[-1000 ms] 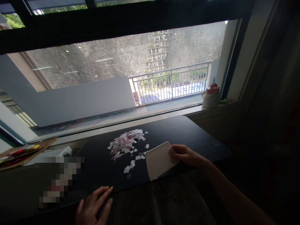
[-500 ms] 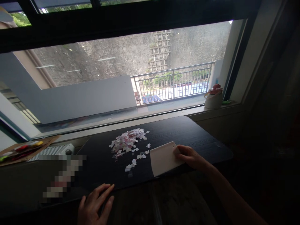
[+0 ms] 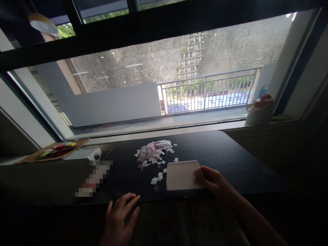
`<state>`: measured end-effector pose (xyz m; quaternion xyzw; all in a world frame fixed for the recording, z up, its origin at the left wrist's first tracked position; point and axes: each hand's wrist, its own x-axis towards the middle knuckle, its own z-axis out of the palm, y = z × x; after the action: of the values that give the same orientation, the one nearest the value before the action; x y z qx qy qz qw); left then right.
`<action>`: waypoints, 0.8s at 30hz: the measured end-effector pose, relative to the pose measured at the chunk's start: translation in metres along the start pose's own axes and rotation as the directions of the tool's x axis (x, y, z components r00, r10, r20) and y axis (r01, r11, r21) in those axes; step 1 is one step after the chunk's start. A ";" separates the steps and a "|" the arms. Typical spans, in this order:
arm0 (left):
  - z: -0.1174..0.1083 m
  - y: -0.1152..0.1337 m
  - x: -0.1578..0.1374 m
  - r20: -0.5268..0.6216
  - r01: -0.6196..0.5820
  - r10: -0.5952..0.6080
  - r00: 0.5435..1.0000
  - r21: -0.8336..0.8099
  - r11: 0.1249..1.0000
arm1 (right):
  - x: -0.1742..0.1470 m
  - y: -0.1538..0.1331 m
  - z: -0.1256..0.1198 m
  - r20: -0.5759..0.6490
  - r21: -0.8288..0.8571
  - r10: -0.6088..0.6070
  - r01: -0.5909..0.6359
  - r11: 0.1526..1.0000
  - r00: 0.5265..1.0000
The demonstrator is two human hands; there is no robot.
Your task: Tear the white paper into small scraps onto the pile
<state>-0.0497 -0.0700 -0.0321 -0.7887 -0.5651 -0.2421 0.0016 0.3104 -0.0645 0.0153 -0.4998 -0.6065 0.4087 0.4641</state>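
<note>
My right hand (image 3: 214,180) grips a flat, cream-coloured plastic scraper (image 3: 182,176) by its right end. The scraper has rounded corners and a small hole near the top right, and it lies on or just over the black table (image 3: 217,150). Close to its left edge are a few loose paper scraps (image 3: 160,176). Beyond them, a heap of small white and pinkish paper scraps (image 3: 153,152) is piled toward the window side. At the table's near edge rests my left hand (image 3: 121,217), holding nothing, with fingers apart.
Behind the table runs a window sill with a white bucket (image 3: 258,112) at the right, reddish items on top. To the left stand a white ridged appliance with a knob (image 3: 96,156) and brown cardboard (image 3: 51,151) carrying colourful items. A blurred patch (image 3: 94,179) covers something at the table's left.
The view has swung left, so the scene sits farther right. Relative to the table, the scraper has moved left, closer to the loose scraps. My left hand stays near the table edge.
</note>
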 end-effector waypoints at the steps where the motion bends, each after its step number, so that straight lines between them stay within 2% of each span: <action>1: -0.001 0.002 0.000 0.004 0.011 -0.010 1.000 -0.009 1.000 | 0.002 -0.002 0.008 0.000 -0.016 -0.005 0.005 1.000 1.000; 4: -0.002 0.007 -0.001 0.023 0.032 -0.031 0.999 -0.036 0.999 | 0.010 -0.006 0.028 -0.023 -0.059 -0.009 0.008 0.998 1.000; 8: -0.002 0.008 -0.001 0.030 0.034 -0.033 0.999 -0.059 0.998 | 0.016 -0.008 0.040 -0.016 -0.066 -0.006 0.005 0.998 1.000; 11: -0.001 0.009 -0.001 0.021 0.033 -0.032 0.999 -0.073 0.997 | 0.017 -0.010 0.041 0.027 -0.054 0.005 -0.003 0.999 1.000; 16: 0.004 0.014 -0.002 -0.079 0.048 -0.057 0.995 -0.103 0.994 | 0.012 -0.012 0.038 0.121 -0.042 0.020 -0.015 0.999 0.992; 18: 0.004 0.015 -0.002 -0.075 0.059 -0.068 0.995 -0.120 0.991 | 0.010 -0.011 0.037 0.149 -0.022 0.027 -0.024 0.999 0.988; 24: -0.001 0.016 -0.001 -0.037 0.063 -0.068 0.997 -0.112 0.992 | 0.006 -0.013 0.038 0.094 -0.013 0.039 -0.038 0.999 0.995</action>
<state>-0.0366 -0.0769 -0.0273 -0.7636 -0.5762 -0.2888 -0.0387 0.2698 -0.0616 0.0200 -0.4939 -0.6203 0.4373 0.4243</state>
